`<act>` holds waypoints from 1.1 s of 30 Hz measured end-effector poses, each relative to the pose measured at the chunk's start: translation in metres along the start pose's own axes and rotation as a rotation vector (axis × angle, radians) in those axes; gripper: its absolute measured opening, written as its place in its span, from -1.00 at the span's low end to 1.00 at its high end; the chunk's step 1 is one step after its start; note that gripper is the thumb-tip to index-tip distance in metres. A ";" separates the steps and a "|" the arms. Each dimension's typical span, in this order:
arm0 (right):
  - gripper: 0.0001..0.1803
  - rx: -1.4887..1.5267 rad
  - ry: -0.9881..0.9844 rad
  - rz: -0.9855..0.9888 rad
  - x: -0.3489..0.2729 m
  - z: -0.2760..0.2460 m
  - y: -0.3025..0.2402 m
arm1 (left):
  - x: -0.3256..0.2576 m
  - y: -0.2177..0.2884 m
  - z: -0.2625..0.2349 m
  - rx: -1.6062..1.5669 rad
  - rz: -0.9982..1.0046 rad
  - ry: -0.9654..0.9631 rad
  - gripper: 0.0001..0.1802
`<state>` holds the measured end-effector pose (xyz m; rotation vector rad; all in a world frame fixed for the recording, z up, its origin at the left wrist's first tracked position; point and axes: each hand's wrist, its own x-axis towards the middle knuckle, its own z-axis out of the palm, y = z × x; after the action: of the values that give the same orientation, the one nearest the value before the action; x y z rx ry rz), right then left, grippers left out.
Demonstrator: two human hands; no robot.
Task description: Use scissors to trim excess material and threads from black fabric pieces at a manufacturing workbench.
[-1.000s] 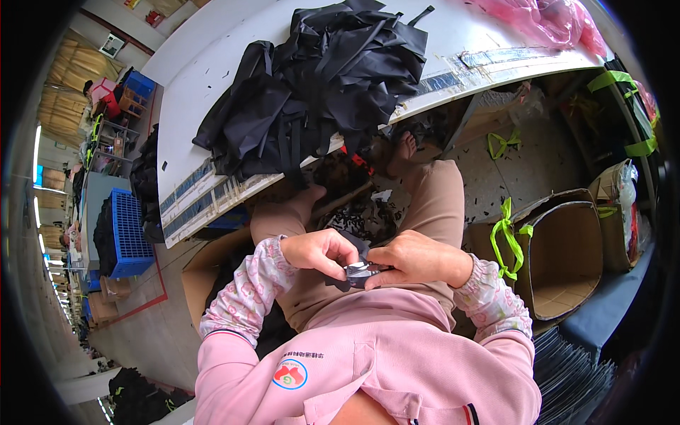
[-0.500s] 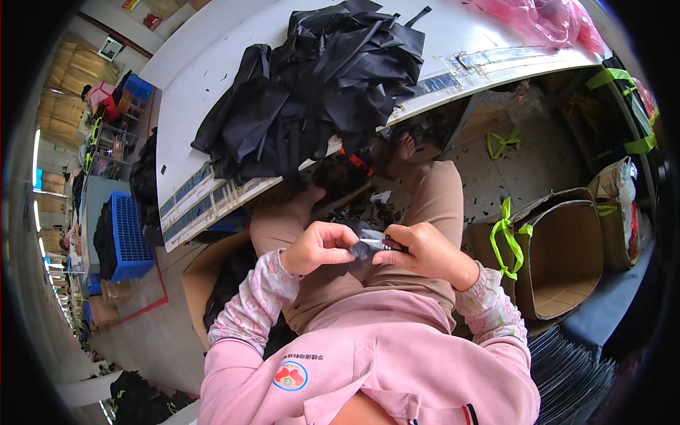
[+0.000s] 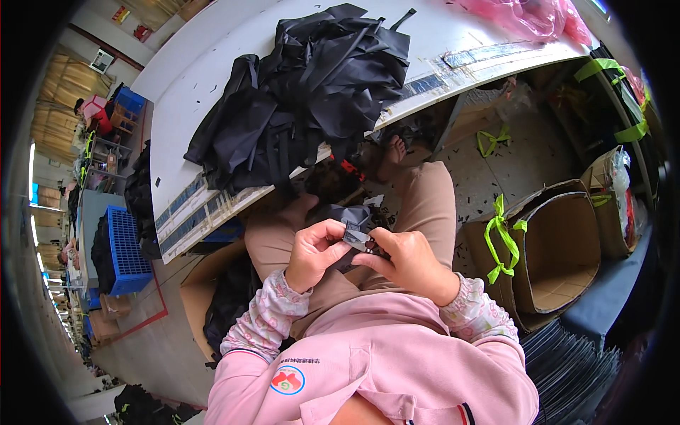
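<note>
In front of my lap, my left hand pinches the edge of a piece of black fabric between thumb and fingers. My right hand is closed around small scissors. Their pale metal blades point left and meet the fabric beside my left fingertips. The scissors' handles are mostly hidden inside my right fingers. Below the hands, the black fabric hangs between my knees. A large heap of black fabric with straps lies on the white table ahead, partly draping over its near edge.
Pink plastic film lies at the table's far right. Open cardboard boxes with a neon-green tie stand on my right, above stacked black sheets. To the left are a blue crate and a cardboard box. Scraps litter the floor.
Both hands have shifted slightly left, and the scissors' blades now lie against the fabric at my left fingertips. More of the black fabric shows beyond my hands. The whole view has shifted a little.
</note>
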<state>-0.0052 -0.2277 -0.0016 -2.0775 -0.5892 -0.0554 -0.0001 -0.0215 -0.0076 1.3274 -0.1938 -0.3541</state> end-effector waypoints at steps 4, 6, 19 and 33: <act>-0.58 0.089 -0.077 0.055 0.000 -0.003 0.002 | -0.001 -0.002 -0.002 0.038 0.015 0.009 -0.87; -0.58 0.112 -0.100 0.076 0.001 -0.005 0.002 | -0.001 -0.001 -0.001 0.054 0.021 0.012 -0.88; -0.59 -0.043 -0.031 -0.018 0.001 -0.003 -0.001 | -0.002 -0.002 0.000 0.061 0.021 -0.010 -0.89; -0.59 -0.081 -0.005 -0.017 0.001 -0.003 0.002 | -0.008 0.008 -0.008 0.221 0.010 0.055 -0.90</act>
<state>-0.0023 -0.2307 -0.0010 -2.1517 -0.6164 -0.0855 -0.0034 -0.0101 -0.0010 1.5513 -0.1978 -0.2934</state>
